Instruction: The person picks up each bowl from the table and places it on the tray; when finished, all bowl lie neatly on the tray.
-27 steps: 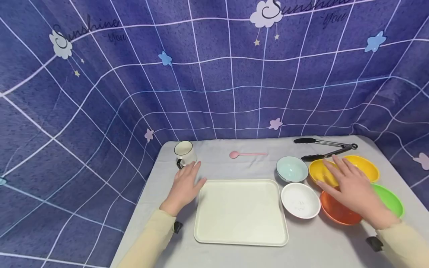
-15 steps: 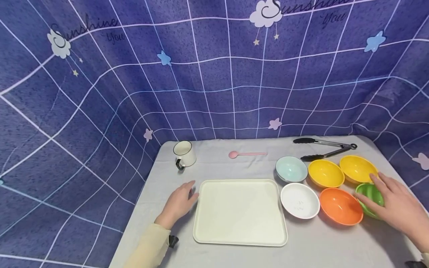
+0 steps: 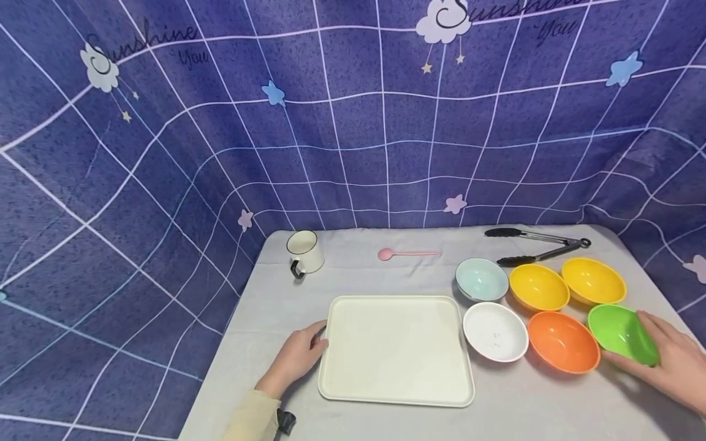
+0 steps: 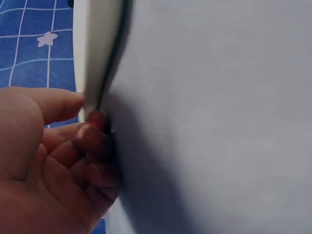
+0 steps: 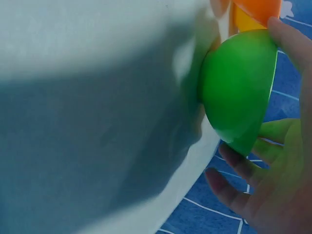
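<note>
At the left edge of the cream tray (image 3: 396,352), my left hand (image 3: 296,354) pinches the rim; in the left wrist view the thumb of that hand (image 4: 53,156) lies against the tray's side (image 4: 100,44), with the other fingers curled at its edge. My right hand (image 3: 670,361) is around the green bowl (image 3: 623,334) at the far right. The right wrist view has the thumb of this hand (image 5: 287,156) at the rim of the green bowl (image 5: 236,87) and fingers at the opposite side. The bowl stands upright on the table.
Left of the green bowl are an orange bowl (image 3: 564,342) and a white bowl (image 3: 495,332). Behind stand two yellow bowls (image 3: 538,287) (image 3: 593,280) and a pale blue bowl (image 3: 482,279). Black tongs (image 3: 543,252), a pink spoon (image 3: 408,253) and a mug (image 3: 305,252) lie farther back.
My right hand has moved right from above the orange and yellow bowls to the green bowl. My left hand has come down from near the mug to the tray's left rim.
</note>
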Motion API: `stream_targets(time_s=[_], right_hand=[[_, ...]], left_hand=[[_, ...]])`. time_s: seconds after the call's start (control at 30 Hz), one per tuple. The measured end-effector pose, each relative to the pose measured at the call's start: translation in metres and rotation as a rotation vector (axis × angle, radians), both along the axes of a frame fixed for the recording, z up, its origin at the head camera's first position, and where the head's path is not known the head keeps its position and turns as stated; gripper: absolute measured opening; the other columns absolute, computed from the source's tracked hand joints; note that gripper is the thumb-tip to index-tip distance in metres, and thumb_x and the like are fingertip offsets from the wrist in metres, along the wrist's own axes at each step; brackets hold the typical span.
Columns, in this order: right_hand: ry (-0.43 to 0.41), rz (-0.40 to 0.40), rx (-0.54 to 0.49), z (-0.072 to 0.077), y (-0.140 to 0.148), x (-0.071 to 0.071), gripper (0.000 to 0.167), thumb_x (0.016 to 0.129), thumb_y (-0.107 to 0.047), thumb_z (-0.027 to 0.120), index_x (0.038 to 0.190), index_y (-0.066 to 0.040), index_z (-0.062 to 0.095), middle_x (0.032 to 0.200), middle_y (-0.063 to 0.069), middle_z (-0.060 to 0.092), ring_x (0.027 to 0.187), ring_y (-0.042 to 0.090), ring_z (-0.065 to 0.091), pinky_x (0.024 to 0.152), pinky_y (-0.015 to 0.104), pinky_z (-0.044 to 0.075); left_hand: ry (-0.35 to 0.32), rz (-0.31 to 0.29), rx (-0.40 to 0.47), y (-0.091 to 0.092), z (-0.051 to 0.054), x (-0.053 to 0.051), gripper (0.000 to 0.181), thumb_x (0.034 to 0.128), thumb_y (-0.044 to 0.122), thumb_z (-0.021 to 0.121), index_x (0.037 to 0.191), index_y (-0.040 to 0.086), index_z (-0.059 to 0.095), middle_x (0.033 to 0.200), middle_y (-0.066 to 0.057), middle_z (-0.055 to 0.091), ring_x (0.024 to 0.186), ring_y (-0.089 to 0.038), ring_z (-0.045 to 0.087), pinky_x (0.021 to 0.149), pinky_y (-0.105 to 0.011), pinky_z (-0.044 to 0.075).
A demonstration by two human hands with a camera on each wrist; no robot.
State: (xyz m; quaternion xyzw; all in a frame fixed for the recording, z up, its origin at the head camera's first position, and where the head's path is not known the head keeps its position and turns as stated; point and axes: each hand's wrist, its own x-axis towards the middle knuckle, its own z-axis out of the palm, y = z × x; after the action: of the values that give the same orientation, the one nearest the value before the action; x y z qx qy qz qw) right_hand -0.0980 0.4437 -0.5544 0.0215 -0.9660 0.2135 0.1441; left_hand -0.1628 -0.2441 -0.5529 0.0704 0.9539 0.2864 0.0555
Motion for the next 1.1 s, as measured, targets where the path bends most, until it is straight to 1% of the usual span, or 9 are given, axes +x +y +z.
stream_targets(time_s=[0.13,0.23,0.33,0.47,0.63,0.9,1.03,1.1], right_hand=[[-0.013,-0.035,-0.012,0.0015,0.0008,-0.0014,0.122,0.076,-0.046,0.09,0.158,0.012,0.022,0.14,0.047,0.034,0.123,0.071,0.034,0.105,0.078,0.021],[-0.036,-0.064,-0.007,0.0032,0.0012,-0.0027,0.126,0.073,-0.047,0.092,0.158,0.012,0.02,0.137,0.047,0.033,0.119,0.07,0.036,0.097,0.079,0.027],[-0.04,-0.073,-0.002,0.0036,0.0004,-0.0034,0.129,0.07,-0.046,0.094,0.157,0.014,0.022,0.133,0.047,0.036,0.116,0.068,0.038,0.092,0.079,0.031],[-0.032,-0.073,-0.001,0.0043,-0.0002,-0.004,0.128,0.068,-0.045,0.095,0.155,0.016,0.024,0.127,0.049,0.038,0.113,0.068,0.04,0.09,0.078,0.033],[-0.022,-0.081,0.005,0.007,-0.0021,-0.0063,0.126,0.065,-0.044,0.096,0.151,0.02,0.029,0.122,0.049,0.041,0.109,0.065,0.044,0.086,0.074,0.036],[-0.036,-0.097,-0.001,0.0077,-0.0047,-0.0082,0.124,0.067,-0.044,0.095,0.149,0.022,0.029,0.123,0.052,0.038,0.11,0.067,0.042,0.086,0.077,0.036],[-0.002,-0.105,-0.014,0.0074,-0.0054,-0.0071,0.124,0.065,-0.043,0.096,0.148,0.022,0.031,0.123,0.052,0.039,0.11,0.067,0.041,0.087,0.076,0.035],[0.03,-0.107,-0.021,0.0081,-0.0064,-0.0067,0.123,0.063,-0.043,0.097,0.147,0.022,0.034,0.123,0.05,0.041,0.11,0.064,0.042,0.086,0.072,0.036]], left_hand=[[-0.013,0.029,0.043,-0.0004,-0.0037,0.0013,0.046,0.1039,0.023,0.066,0.148,0.009,0.059,0.069,0.005,0.052,0.061,-0.011,0.047,0.059,-0.03,0.042],[-0.033,0.051,0.057,0.0,-0.0056,0.0021,0.048,0.105,0.025,0.065,0.15,0.011,0.058,0.071,0.005,0.053,0.064,-0.011,0.048,0.062,-0.03,0.044],[-0.037,0.053,0.061,0.0003,-0.0069,0.0029,0.048,0.1059,0.024,0.063,0.151,0.01,0.056,0.072,0.004,0.053,0.065,-0.012,0.049,0.062,-0.031,0.044],[-0.036,0.05,0.073,0.0,-0.0079,0.0033,0.048,0.1063,0.024,0.062,0.152,0.01,0.055,0.072,0.004,0.053,0.066,-0.013,0.049,0.062,-0.031,0.044],[-0.042,0.052,0.088,-0.0019,-0.009,0.0037,0.048,0.1063,0.026,0.062,0.152,0.012,0.055,0.072,0.004,0.053,0.065,-0.012,0.048,0.062,-0.031,0.044],[-0.064,0.064,0.097,-0.0018,-0.0079,0.0034,0.05,0.1062,0.027,0.063,0.154,0.014,0.054,0.071,0.005,0.053,0.065,-0.012,0.049,0.064,-0.031,0.044],[-0.065,0.067,0.093,-0.0005,-0.0068,0.0033,0.05,0.1059,0.027,0.063,0.153,0.013,0.054,0.071,0.004,0.052,0.065,-0.013,0.049,0.065,-0.033,0.044],[-0.064,0.067,0.097,-0.0005,-0.0063,0.0033,0.05,0.1056,0.025,0.063,0.153,0.012,0.055,0.071,0.003,0.052,0.065,-0.013,0.049,0.066,-0.034,0.044]])
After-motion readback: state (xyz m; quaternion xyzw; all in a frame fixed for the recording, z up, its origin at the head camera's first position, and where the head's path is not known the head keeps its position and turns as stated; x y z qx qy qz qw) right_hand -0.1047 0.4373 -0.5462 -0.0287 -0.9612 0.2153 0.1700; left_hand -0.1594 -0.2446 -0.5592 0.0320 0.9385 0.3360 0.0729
